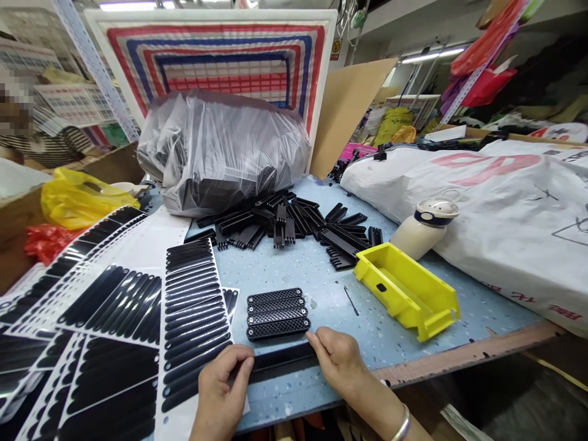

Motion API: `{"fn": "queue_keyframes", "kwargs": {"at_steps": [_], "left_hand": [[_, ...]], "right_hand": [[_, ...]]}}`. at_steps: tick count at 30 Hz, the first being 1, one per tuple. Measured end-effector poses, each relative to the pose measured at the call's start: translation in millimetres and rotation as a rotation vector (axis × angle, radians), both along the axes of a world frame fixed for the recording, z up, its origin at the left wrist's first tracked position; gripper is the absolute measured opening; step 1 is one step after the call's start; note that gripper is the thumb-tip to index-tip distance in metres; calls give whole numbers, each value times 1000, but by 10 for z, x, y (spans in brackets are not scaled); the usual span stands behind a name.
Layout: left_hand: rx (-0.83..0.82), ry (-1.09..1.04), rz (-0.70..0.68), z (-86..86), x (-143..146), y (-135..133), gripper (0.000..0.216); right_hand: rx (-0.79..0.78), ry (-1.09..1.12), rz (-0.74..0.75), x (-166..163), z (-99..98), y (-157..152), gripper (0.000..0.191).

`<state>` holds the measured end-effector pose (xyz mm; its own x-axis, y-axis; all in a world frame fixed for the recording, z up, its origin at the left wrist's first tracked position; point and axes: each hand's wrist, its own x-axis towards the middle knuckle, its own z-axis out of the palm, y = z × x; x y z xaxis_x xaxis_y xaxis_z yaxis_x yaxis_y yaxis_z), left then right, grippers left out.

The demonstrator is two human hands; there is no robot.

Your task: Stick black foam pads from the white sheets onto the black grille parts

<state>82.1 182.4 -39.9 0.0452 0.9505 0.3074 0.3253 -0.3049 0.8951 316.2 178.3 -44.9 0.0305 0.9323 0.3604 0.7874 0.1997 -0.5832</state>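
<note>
Both my hands hold a long black plastic strip [282, 358] flat on the blue table near its front edge. My left hand [223, 386] pinches the strip's left end, over a white sheet of black oval stickers [193, 306]. My right hand [337, 358], a silver bangle on its wrist, presses its fingers on the strip's right end. Just behind the strip lie several black perforated strips [277, 313] side by side.
A pile of black comb-like parts [298, 226] spills from a clear plastic bag [220, 147] at the back. A yellow bin [407, 288] and a cream lint shaver [425, 226] stand on the right, by a large white sack [505, 208]. More sticker sheets [82, 306] cover the left. Another person sits far left.
</note>
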Motion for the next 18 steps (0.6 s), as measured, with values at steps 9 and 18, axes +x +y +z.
{"fn": "queue_keyframes", "kwargs": {"at_steps": [9,18], "left_hand": [[57,54,21,14,10,-4,28],[315,341,-45,-37,173,13,24]], "right_hand": [[-170,187,-53,213,222,-72,56],[-202,47,-128,-107,191,-80,31]]}}
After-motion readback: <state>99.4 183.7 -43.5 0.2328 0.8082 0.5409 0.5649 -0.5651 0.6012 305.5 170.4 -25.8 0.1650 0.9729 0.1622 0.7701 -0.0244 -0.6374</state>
